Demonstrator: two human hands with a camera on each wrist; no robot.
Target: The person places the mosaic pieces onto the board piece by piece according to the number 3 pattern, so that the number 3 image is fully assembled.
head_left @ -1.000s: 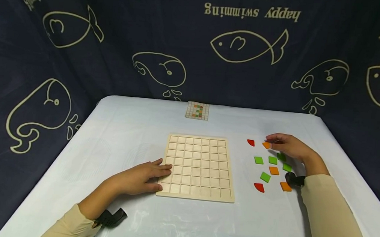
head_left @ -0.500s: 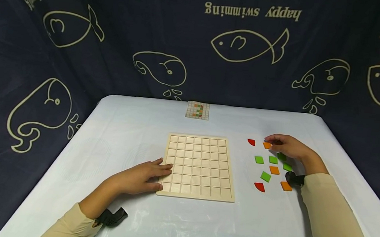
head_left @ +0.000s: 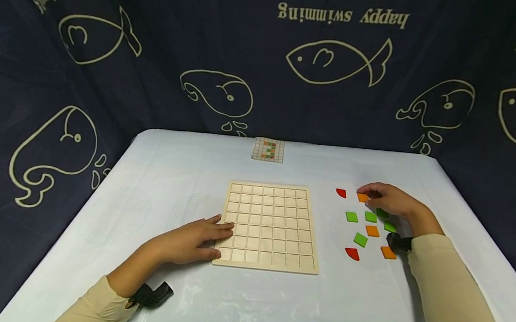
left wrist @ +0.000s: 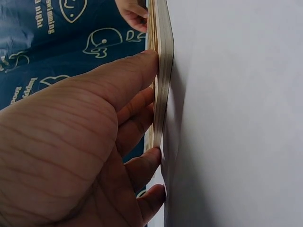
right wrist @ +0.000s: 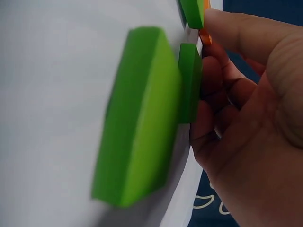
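Head view: our left hand [head_left: 193, 240], fingers spread, touches the left edge of one square wooden board [head_left: 266, 231], seven-by-seven grid. Our right hand [head_left: 391, 199] has fingers pinching the farthest orange tile [head_left: 363, 197], right of the board on the white-covered counter [head_left: 245, 305]. We count three orange tiles [head_left: 372, 231], five green tiles [head_left: 371, 217], two red quarter-circles [head_left: 352, 254].

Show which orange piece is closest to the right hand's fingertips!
The back orange piece, right of the far red piece, with the right hand at it. The middle orange piece and front orange piece lie nearer the person.
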